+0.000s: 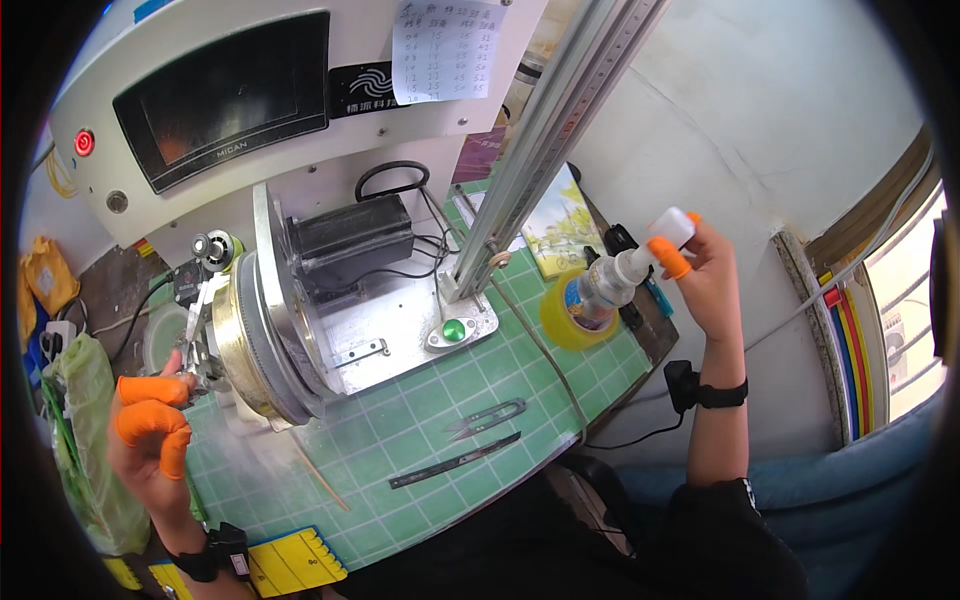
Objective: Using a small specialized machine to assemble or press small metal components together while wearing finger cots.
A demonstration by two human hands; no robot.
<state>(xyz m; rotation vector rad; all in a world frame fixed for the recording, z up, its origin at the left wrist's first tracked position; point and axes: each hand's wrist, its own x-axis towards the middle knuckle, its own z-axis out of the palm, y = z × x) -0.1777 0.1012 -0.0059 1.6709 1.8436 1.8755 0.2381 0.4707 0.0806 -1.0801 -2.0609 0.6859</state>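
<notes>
My left hand (150, 430), with orange finger covers, is closed at the left side of a round metal wheel (240, 340). Its fingertips are at a small silvery metal fitting (203, 362) beside the wheel. Over on the right, my right hand (712, 275), also with orange finger covers, is closed on the white top (672, 228) of a clear plastic bottle (603, 288). The bottle leans toward that hand, its lower part inside a yellow round container (562, 318). Part of the grip is hidden behind the white top.
A green gridded mat (390, 420) covers the table, bearing thread snips (487, 418) and a dark narrow blade (455, 460). Behind stands a white machine with a dark screen (230, 95), black motor (350, 240) and upright metal rail (550, 140). A yellow ruler-like piece (297, 562) lies in front.
</notes>
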